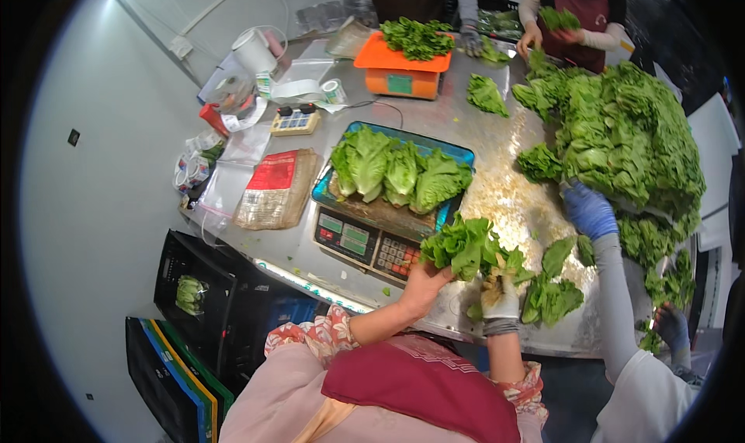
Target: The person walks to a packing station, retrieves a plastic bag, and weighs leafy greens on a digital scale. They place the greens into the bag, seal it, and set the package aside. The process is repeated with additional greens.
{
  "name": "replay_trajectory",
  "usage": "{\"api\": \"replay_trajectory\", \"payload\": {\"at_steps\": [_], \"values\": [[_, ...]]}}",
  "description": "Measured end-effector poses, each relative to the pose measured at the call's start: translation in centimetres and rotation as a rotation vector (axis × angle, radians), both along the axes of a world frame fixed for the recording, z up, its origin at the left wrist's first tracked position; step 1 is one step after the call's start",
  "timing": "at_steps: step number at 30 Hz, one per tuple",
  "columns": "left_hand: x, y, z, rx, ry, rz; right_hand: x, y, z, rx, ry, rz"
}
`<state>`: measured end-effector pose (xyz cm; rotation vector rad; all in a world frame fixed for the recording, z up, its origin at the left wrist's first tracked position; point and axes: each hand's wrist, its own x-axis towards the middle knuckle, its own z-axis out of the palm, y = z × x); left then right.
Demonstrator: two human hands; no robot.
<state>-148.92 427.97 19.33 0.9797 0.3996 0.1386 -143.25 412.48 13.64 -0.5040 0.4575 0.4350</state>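
My bare left hand (424, 290) grips a head of green leafy lettuce (463, 246) at its lower left, just in front of the scale's keypad. At the right side of those leaves is my right hand (499, 296), in a soiled whitish glove, its fingers bent at the leaves; whether it grips them I cannot tell. Several lettuce heads (370, 162) lie side by side on the blue tray (471, 159) of a digital scale (354, 239). Loose lettuce leaves (552, 300) rest on the metal table just right of my right hand.
A large lettuce pile (628, 134) covers the table's right. A co-worker's blue-gloved hand (589, 209) touches its near edge. Two people work across the table, beside an orange scale (401, 82) with greens. Plastic bags (279, 190) and a power strip (295, 122) lie left; black crates (195, 292) stand below.
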Motion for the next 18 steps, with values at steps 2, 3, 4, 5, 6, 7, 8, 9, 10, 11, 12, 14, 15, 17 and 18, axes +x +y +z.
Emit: {"api": "replay_trajectory", "payload": {"at_steps": [2,3,4,5,6,7,8,9,10,11,12,14,15,17,18], "values": [[1.3,2.8,2.4,0.224,-0.115,0.108,0.3,-0.3,2.1,0.083,-0.063,0.247],[2.4,4.3,3.8,0.339,-0.187,0.171,0.2,-1.0,1.5,0.123,-0.094,0.385],[3.4,5.9,5.6,0.4,-0.217,0.228,-0.2,-1.1,1.1,0.079,-0.112,0.436],[4.4,7.7,6.0,0.506,-0.131,0.317,-0.5,-1.1,0.9,0.032,-0.132,0.486],[5.7,9.6,6.3,0.571,-0.194,0.399,-0.8,-1.0,0.7,-0.01,-0.155,0.545],[6.5,11.5,5.8,0.544,-0.172,0.43,-1.1,-0.9,0.3,0.001,-0.164,0.561],[7.1,12.9,6.4,0.64,-0.025,0.361,-1.3,-0.8,0.0,0.008,-0.172,0.567],[7.9,13.8,6.2,1.039,0.031,0.376,-1.6,-0.5,-0.3,0.016,-0.178,0.572],[8.4,14.6,5.2,1.438,0.098,0.383,-1.9,0.0,0.1,0.008,-0.173,0.556],[8.7,15.2,4.4,1.837,0.168,0.377,-2.1,0.1,0.4,0.004,-0.179,0.573],[9.3,15.3,4.4,1.788,0.212,0.367,-2.2,0.2,0.6,-0.001,-0.187,0.583],[9.6,15.0,4.9,1.74,0.223,0.45,-2.3,0.0,0.9,-0.018,-0.2,0.59],[9.7,14.7,5.4,1.716,0.229,0.49,-2.2,-0.4,0.8,-0.032,-0.198,0.576],[9.7,14.6,5.8,1.74,0.164,0.433,-2.1,-1.0,0.8,-0.059,-0.195,0.547],[9.9,14.1,5.4,1.74,0.121,0.387,-2.4,-1.7,0.7,-0.077,-0.191,0.537]]}}
